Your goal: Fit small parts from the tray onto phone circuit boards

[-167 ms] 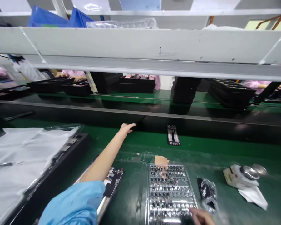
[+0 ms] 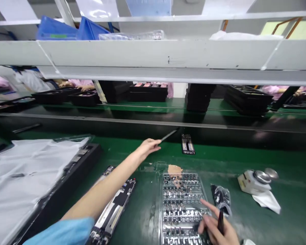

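Thin dark flat piece (image 2: 169,135), held nearly edge-on, slanting up-right, mid-frame. Black pen-like tool (image 2: 220,222), held near upright, lower right. Clear plastic tray (image 2: 181,225), rows of small dark parts (image 2: 177,203), flat, bottom center-right.

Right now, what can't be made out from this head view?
All in the head view:
- Thin piece in the left hand: identity unclear; edge-on, blurred.
- Dark tool in the right hand: tip lost among fingers and blur.
- Clear tray: near end cut off by the bottom edge; its parts too small to identify.
- Device parts: partly covered by the left forearm.
- Black tray: contents mostly hidden by a white sheet.
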Available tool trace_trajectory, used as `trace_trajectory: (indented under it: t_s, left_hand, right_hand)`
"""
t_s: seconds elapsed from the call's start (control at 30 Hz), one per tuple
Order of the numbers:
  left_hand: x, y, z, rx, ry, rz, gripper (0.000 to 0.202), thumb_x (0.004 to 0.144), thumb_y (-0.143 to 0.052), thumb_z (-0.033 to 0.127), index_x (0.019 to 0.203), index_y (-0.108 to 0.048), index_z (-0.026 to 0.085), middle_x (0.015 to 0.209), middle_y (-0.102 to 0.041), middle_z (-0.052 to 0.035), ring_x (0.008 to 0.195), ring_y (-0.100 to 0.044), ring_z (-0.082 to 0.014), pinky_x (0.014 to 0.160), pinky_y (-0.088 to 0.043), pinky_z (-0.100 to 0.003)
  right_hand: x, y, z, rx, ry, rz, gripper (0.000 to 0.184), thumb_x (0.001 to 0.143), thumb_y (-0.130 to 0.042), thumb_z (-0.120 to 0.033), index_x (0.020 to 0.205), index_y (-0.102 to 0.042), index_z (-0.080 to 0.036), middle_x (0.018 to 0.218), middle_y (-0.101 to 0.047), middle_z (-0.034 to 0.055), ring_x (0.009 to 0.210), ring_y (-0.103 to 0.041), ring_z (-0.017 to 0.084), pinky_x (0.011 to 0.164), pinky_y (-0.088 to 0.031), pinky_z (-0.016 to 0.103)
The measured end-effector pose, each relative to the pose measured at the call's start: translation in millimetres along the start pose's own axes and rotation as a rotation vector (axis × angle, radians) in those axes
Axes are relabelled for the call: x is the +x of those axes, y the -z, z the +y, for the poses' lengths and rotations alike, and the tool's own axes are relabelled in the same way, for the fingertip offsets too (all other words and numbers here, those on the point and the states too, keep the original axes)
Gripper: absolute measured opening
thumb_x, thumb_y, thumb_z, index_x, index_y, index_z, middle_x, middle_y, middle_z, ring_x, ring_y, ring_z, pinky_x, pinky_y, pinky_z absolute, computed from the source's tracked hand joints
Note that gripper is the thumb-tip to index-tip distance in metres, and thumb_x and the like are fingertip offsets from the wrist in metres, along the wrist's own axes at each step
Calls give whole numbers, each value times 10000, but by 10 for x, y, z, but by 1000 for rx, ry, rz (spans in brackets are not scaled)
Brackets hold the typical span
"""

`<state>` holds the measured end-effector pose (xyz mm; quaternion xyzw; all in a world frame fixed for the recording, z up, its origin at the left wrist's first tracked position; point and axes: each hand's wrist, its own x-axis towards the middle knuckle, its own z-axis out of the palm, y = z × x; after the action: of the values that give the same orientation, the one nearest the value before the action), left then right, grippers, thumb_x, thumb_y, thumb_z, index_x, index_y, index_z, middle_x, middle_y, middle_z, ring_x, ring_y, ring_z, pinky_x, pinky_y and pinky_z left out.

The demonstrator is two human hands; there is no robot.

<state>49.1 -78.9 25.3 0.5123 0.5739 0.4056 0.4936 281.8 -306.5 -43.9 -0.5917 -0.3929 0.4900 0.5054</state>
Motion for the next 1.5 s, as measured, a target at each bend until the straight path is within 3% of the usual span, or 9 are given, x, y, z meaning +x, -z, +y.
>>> trace_trajectory:
  t_s: [0.13,0.23,0.33,0.47,0.57,0.67,0.97,1.23,1.5]
  left_hand:
    - [-1130,-339,-84,-40,-160,-166,306,621,-717,171,791,-463,177,938,-574,-24,904,-586,-184,769,-484,-290]
    - [-1901,-422,-301,98,-353,-226,376,558,-696,103,834,-465,211,1155,-471,-49,1132,-447,-251,861,-441,-337]
    - [-2297,-376,-516,143,-317,-248,506,568,-719,161,1010,-484,234,1212,-429,-81,1136,-436,-281,917,-399,-390]
    - [-2303,-267,-609,-178,-133,-340,517,757,-606,333,1204,-373,217,1075,-521,-93,924,-561,-214,826,-438,-350]
    - [-2229,-233,-566,-423,-48,-429,405,821,-553,320,1169,-397,183,986,-589,-76,870,-586,-184,824,-432,-326]
    - [-2240,-244,-541,-516,-67,-406,276,841,-548,274,1076,-471,154,998,-625,-84,916,-588,-184,860,-413,-308]
    - [-2267,-182,-616,-551,-49,-372,188,836,-566,256,972,-507,140,956,-653,-85,845,-606,-179,772,-447,-278]
    - [-2225,-167,-619,-568,-15,-380,176,840,-558,234,977,-492,145,979,-649,-82,883,-609,-183,800,-446,-278]
    - [-2250,-151,-657,-539,7,-419,205,834,-565,240,1015,-511,159,979,-648,-60,890,-605,-170,788,-449,-253]
  right_hand:
    - [-81,-84,-165,256,-48,25,589,726,-643,-470,1223,-435,-230,650,-610,-1,387,-158,16,397,-91,179]
    - [-167,-103,-167,365,-20,90,359,676,-699,-453,849,-519,-195,500,-459,-74,393,-176,16,399,-105,177]
    - [-252,-117,-127,365,-34,98,402,639,-729,-447,652,-435,-174,493,-292,-104,405,-199,14,390,-127,161]
    - [-370,-209,-220,158,-161,-204,437,653,-702,-492,913,-549,-176,574,-308,-86,457,-225,29,401,-154,146]
    - [-434,-325,-330,5,-201,-390,504,699,-630,-551,1042,-553,-190,586,-306,-78,490,-271,48,430,-218,151]
    - [-456,-415,-367,-109,-183,-497,549,724,-579,-586,1114,-541,-202,589,-309,-74,510,-295,64,453,-261,171]
    - [-456,-488,-256,-130,-267,-460,586,702,-603,-588,1136,-533,-201,591,-312,-77,504,-287,53,445,-247,155]
    - [-433,-505,-234,-165,-300,-411,552,714,-605,-546,1156,-531,-223,666,-481,-36,555,-435,84,467,-332,161]
    - [-250,-433,-461,-680,416,-285,360,841,-529,-315,1188,-536,-220,608,-445,-31,528,-425,104,536,-409,219]
